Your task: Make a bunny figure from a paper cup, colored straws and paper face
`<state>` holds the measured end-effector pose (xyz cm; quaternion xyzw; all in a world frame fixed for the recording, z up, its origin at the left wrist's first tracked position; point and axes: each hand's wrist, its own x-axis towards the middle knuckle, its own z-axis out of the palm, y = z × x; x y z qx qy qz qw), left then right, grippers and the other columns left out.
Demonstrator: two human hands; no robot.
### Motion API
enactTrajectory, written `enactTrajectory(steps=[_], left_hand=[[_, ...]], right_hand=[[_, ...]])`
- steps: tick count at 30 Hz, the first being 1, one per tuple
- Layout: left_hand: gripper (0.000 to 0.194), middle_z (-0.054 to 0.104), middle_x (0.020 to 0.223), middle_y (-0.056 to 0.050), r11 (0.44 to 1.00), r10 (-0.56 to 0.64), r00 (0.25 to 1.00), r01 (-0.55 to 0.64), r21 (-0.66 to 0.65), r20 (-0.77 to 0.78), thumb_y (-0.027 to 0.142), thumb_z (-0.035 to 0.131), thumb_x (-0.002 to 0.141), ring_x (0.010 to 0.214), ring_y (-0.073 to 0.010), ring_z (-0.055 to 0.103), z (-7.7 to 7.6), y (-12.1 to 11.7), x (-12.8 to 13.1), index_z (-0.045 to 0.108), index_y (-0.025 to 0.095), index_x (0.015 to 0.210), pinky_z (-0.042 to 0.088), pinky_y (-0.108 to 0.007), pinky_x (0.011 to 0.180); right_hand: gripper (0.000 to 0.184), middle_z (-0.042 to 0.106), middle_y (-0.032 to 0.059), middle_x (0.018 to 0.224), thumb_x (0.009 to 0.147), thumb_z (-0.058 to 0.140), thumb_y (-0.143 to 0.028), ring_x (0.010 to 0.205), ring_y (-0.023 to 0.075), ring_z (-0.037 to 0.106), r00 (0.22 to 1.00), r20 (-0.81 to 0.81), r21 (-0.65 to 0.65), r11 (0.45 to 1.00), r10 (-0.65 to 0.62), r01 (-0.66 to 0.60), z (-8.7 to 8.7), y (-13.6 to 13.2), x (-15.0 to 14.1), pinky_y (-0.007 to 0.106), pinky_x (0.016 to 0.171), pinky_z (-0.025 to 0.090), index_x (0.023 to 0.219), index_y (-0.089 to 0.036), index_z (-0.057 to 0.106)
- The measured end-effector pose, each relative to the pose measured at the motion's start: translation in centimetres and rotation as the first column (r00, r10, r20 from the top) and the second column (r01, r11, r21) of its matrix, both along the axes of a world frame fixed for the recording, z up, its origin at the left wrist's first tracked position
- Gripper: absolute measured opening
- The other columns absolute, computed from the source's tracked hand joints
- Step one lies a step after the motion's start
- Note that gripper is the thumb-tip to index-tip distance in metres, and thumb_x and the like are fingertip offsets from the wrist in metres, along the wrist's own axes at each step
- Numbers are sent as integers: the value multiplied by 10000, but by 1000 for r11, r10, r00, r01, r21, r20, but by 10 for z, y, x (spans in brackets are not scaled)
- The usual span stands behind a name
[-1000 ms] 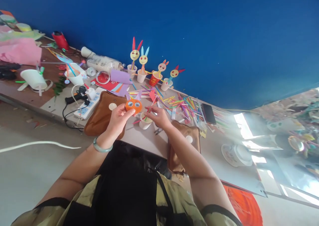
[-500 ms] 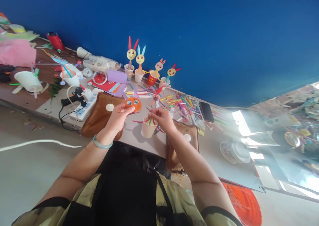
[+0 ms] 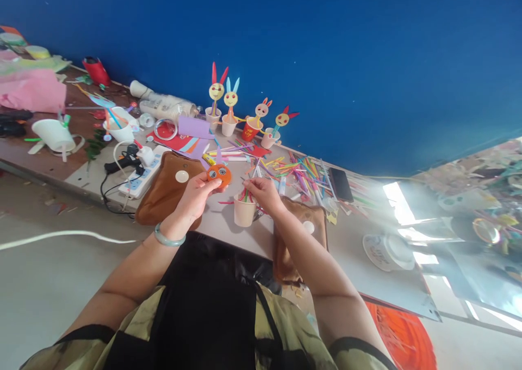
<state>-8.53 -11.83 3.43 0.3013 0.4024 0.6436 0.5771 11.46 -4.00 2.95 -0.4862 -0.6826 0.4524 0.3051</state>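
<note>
My left hand (image 3: 193,193) pinches an orange round rabbit face (image 3: 219,176) between thumb and fingers. The face has two large drawn eyes and purple ears pointing up. To its right stands a plain paper cup (image 3: 243,211) on the table, upright, with a red strip sticking out sideways. Red and green strips (image 3: 246,196) rise from the cup's mouth. My right hand (image 3: 263,192) is closed just above the cup's rim, its fingertips gripping the upper part of these strips; the exact grip is partly hidden by the fingers.
Finished rabbit figures in paper cups (image 3: 229,125) line the blue wall. Coloured sticks (image 3: 302,174) lie scattered behind my right hand. Brown pouches (image 3: 169,188) flank the work spot. A power strip (image 3: 142,177) is at left, a phone (image 3: 341,185) and a white bowl (image 3: 387,252) at right.
The view has shifted slightly. The orange face tilts a little and sits slightly lower; my right hand stays closed above the cup.
</note>
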Motion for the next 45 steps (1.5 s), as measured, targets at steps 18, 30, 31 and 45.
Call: enactTrajectory(steps=[18, 30, 31, 45], left_hand=[[266, 741, 833, -35, 978, 204, 966, -192, 86, -161, 354, 845, 712, 828, -186, 704, -17, -15, -12, 698, 149, 797, 576, -329, 800], [137, 712, 913, -69, 892, 421, 803, -281, 355, -421, 302, 790, 811, 867, -182, 698, -44, -21, -20, 754, 171, 830, 580, -310, 782], [110, 704, 924, -68, 873, 450, 762, -268, 407, -465, 287, 779, 826, 877, -176, 693, -44, -22, -20, 758, 179, 835, 581, -306, 793], [180, 707, 854, -58, 827, 518, 501, -88, 555, -693, 191, 673, 903, 764, -148, 664, -45, -56, -24, 791, 227, 1034, 553, -259, 702]], right_hand=[[279, 628, -25, 606, 673, 754, -424, 530, 111, 508, 997, 65, -220, 975, 52, -36, -31, 34, -17, 245, 517, 395, 809, -195, 670], [236, 686, 6, 685, 753, 659, -370, 595, 140, 567, 977, 199, -150, 988, 70, -40, -31, 38, -11, 293, 621, 474, 873, -177, 723], [219, 689, 7, 684, 755, 663, -360, 603, 145, 575, 973, 219, -137, 990, 75, -45, -30, 39, -10, 298, 636, 479, 863, -180, 725], [162, 790, 63, 909, 810, 692, -286, 768, 210, 685, 781, 617, 103, 975, 92, -196, -18, 46, 0, 330, 740, 507, 933, -226, 779]])
